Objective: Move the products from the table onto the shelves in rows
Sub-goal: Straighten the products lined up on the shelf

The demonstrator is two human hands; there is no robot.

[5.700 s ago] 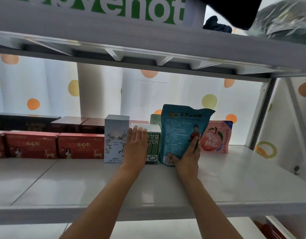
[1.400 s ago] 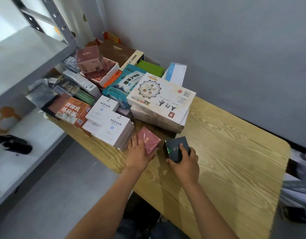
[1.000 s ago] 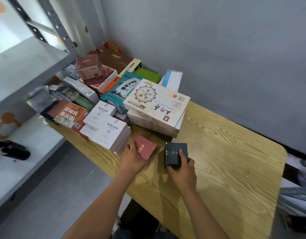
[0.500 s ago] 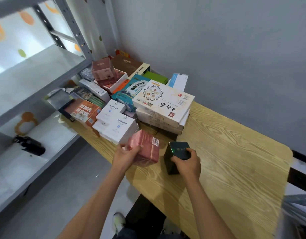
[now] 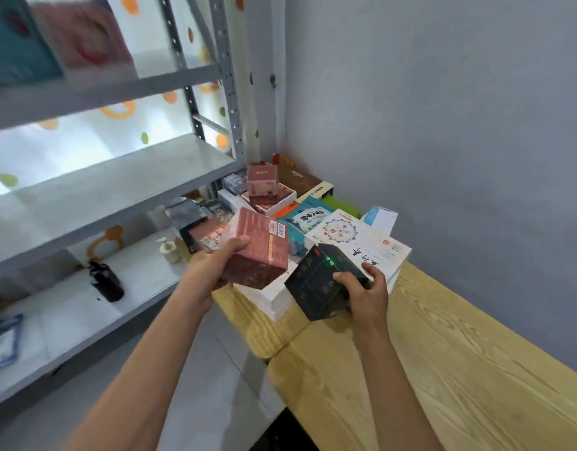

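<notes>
The upper shelf (image 5: 95,89) is smeared by motion, so the teal and pink packs (image 5: 53,37) standing on it show only as blurs, cut off by the top edge. The heap of products (image 5: 297,203) at the bench's far end is half hidden behind the two held boxes, and most labels there are too small to read. The left hand (image 5: 215,265) grips a dark red box (image 5: 256,249), thumb on its upper face, fingers curled beneath and out of sight; the box is tilted, raised off the wooden bench (image 5: 443,369) over its left edge. The right hand (image 5: 367,292) grips a black box (image 5: 319,284) with green marking, fingers wrapped over its right side, held up just before the large white flat box (image 5: 362,239). A dark bottle (image 5: 106,283) lies on the lower shelf (image 5: 69,320).
</notes>
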